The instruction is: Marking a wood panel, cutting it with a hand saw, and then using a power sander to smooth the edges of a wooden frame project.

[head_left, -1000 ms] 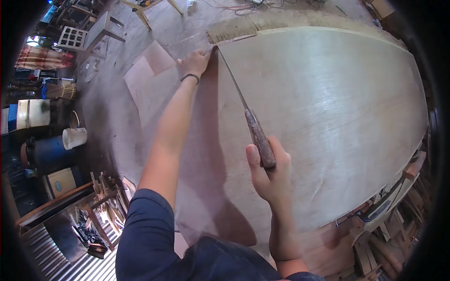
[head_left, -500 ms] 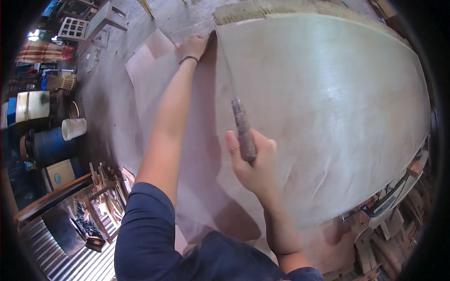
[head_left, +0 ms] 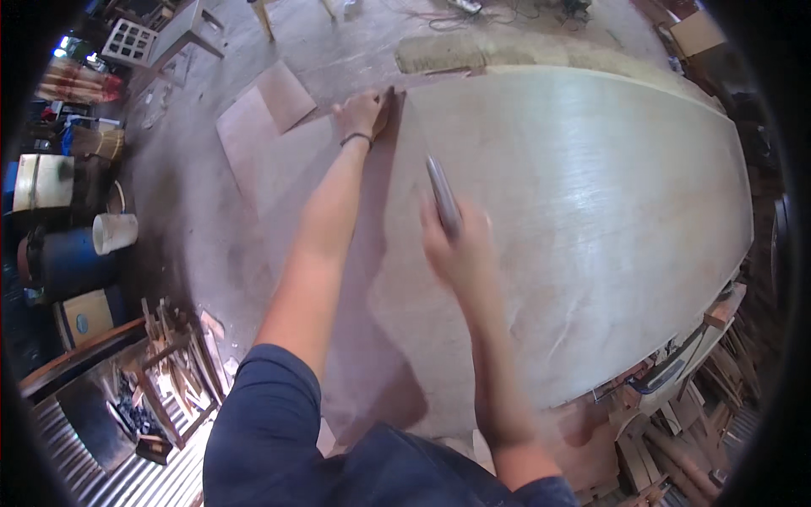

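Observation:
A large pale plywood-like sheet (head_left: 524, 211) lies in front of me, with a thinner brownish sheet (head_left: 338, 228) to its left, partly under shadow. My left hand (head_left: 363, 117), a dark band at its wrist, is closed on the far edge of the brownish sheet, beside the pale sheet's far left corner. My right hand (head_left: 463, 245) is wrapped around the handle of a thin-bladed hand tool (head_left: 442, 194). Its blade points away along the pale sheet's left edge, toward my left hand. Motion blurs the blade, so its exact kind is unclear.
A loose brown square piece (head_left: 285, 97) lies on the floor beyond my left arm. On the left are a white bucket (head_left: 115, 233), a blue drum (head_left: 80, 260) and a grey chair (head_left: 182, 34). Wood scraps (head_left: 676, 448) pile up at lower right.
The whole view has shifted, showing more floor at the far side. My right hand and tool have moved slightly away from me and are blurred. My left hand keeps its hold.

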`<state>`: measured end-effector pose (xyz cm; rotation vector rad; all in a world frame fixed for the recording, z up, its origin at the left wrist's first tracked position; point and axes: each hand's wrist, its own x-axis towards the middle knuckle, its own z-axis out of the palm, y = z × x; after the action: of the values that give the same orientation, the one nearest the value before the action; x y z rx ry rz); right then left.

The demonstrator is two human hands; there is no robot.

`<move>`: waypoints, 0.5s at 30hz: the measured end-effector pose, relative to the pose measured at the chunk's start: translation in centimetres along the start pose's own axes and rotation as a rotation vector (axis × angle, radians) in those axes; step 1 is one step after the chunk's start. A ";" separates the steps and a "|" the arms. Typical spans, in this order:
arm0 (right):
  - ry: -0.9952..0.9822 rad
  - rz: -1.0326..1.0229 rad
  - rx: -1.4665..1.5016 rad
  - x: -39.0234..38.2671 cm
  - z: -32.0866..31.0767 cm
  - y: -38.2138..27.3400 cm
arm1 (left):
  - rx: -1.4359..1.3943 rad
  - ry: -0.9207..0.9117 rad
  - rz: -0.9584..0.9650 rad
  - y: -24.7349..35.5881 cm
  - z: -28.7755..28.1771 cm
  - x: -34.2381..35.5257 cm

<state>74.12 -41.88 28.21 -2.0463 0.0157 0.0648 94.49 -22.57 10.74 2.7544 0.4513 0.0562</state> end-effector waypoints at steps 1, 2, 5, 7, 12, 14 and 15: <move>0.057 -0.023 -0.038 4.5 1.7 1.2 | -0.020 -0.010 0.030 1.4 0.7 0.4; 0.034 -0.044 -0.118 8.5 2.0 1.7 | -0.038 -0.041 0.057 3.1 1.9 -0.5; 0.123 -0.091 -0.153 10.0 4.3 2.6 | -0.077 -0.085 0.038 3.0 1.4 -0.7; 0.186 -0.243 -0.103 4.0 3.8 2.7 | 0.042 -0.046 0.021 0.2 1.7 -0.3; -0.040 0.024 -0.002 -3.8 -0.5 -2.2 | 0.067 0.050 0.046 -0.2 -0.4 -0.5; 0.028 -0.107 -0.111 5.3 2.8 1.1 | 0.053 0.028 0.075 1.4 0.3 -0.3; 0.136 -0.114 -0.209 11.0 4.6 3.4 | 0.033 0.016 0.105 3.0 0.4 -0.2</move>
<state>84.76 -39.12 22.50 -2.2528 -0.0242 -0.1499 95.24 -25.44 11.36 2.8101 0.3136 0.0979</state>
